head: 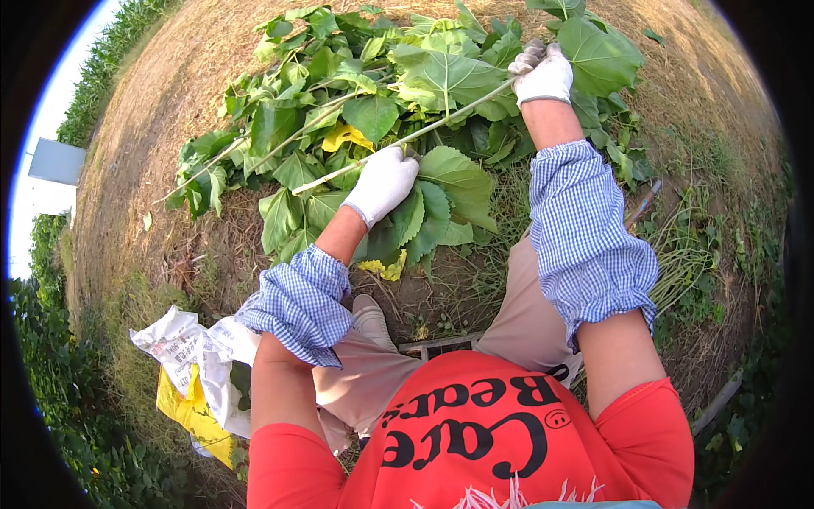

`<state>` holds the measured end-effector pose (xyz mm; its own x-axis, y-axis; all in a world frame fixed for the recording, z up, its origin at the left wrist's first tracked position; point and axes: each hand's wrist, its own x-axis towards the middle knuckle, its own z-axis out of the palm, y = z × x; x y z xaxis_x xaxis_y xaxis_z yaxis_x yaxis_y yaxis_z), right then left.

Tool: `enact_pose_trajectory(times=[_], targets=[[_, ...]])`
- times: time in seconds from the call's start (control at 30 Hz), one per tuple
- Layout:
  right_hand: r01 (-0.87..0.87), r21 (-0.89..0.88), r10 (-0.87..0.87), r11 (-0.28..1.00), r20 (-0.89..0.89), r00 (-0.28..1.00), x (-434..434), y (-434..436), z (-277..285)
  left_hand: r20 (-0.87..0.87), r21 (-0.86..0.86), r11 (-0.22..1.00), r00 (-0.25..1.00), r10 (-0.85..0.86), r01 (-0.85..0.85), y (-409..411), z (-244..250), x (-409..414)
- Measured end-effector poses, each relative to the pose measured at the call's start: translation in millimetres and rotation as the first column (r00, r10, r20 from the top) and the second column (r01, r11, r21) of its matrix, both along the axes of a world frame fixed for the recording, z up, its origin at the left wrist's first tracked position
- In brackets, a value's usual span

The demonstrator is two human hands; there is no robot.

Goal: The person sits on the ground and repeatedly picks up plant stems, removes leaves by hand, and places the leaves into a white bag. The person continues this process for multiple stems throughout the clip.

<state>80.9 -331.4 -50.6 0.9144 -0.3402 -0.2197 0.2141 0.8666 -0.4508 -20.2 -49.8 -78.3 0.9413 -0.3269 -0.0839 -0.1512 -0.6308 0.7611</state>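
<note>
A long, pale green plant stalk (464, 109) with broad, toothed leaves slants across the space before me. My right hand (544, 71), in a white knit glove with soiled fingertips, grips its upper leafy part. Lower down, my left hand (385, 181), gloved in white as well, is closed at the stalk; its fingertips are partly hidden, so whether it pinches the stalk itself or a leaf stem there is unclear. Large green leaves (455, 181) hang beside and under that hand. Beneath both hands lies a heap of cut leafy stalks (299, 121), with a yellow leaf (346, 137) among them.
A crumpled white woven sack (197, 347) with a yellow part (194, 413) lies at my left. Thin bare stems (680, 261) and a tool-like stick (645, 202) lie at right. Dry straw (146, 127) covers the ground beyond; a slatted frame (442, 345) is between my legs.
</note>
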Motion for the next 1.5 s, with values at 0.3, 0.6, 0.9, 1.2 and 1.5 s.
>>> enact_pose_trajectory(times=[0.3, 0.6, 0.9, 1.2, 1.5], targets=[[0.030, -0.054, -0.026, 0.998, 0.073, 0.997, -1.8, -4.8, 4.4, 0.146, 0.644, 0.682, 0.819, -0.554, 0.347, -2.9, -7.6, -30.6], [0.056, -0.240, -0.041, 0.969, 0.066, 0.997, 3.2, 5.0, 6.0, 0.462, 0.427, 0.904, 0.855, -0.234, 0.017, 1.2, 43.5, -13.0], [-0.015, -0.341, 0.062, 0.940, 0.126, 0.990, 9.3, 41.7, -0.5, 0.520, 0.562, 0.818, 0.717, -0.464, 0.122, -19.6, 37.3, -15.3], [-0.015, -0.204, 0.055, 0.979, 0.189, 0.981, -20.6, 69.0, 33.7, 0.594, 0.664, 0.741, 0.669, -0.446, -0.096, -20.5, 19.1, -14.4], [-0.038, -0.117, 0.045, 0.992, 0.057, 0.997, -14.0, 45.9, 21.8, 0.729, 0.396, 0.910, 0.645, -0.229, -0.124, -18.7, 6.0, -12.5]])
